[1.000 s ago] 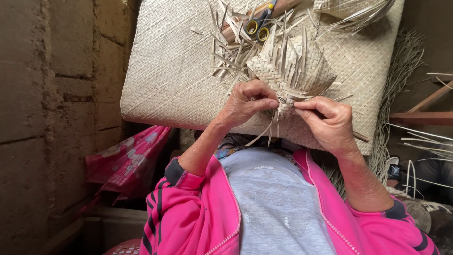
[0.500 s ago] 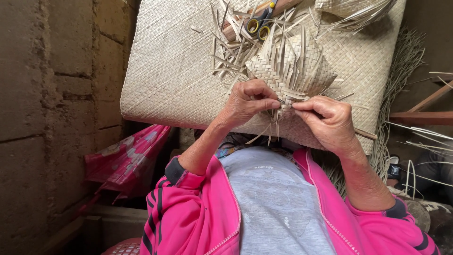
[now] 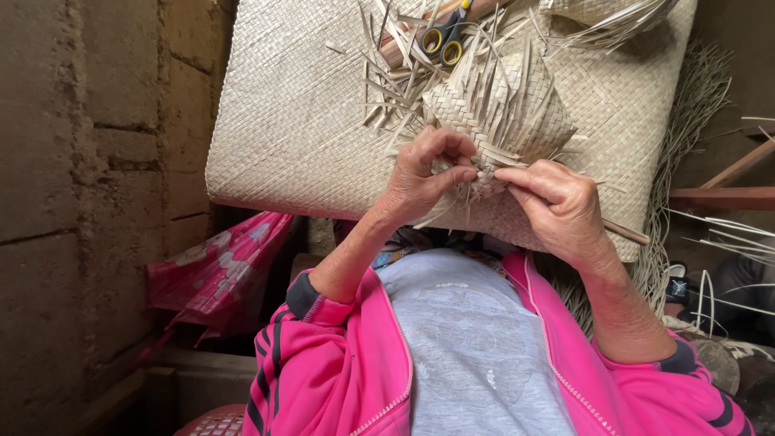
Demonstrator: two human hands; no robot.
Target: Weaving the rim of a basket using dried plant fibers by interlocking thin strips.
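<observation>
Left hand and right hand both pinched nearly closed on loose strips at near edge of small woven piece, its strip ends fanning away from body, atop large woven mat, scissors near far edge.

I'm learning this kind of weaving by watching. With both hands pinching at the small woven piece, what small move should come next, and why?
Probably draw the pinched strip snug. The left hand and right hand meet at the near edge of the small woven piece, fingers closed on thin strips there, and loose strip ends stick out unwoven over the large mat.
</observation>
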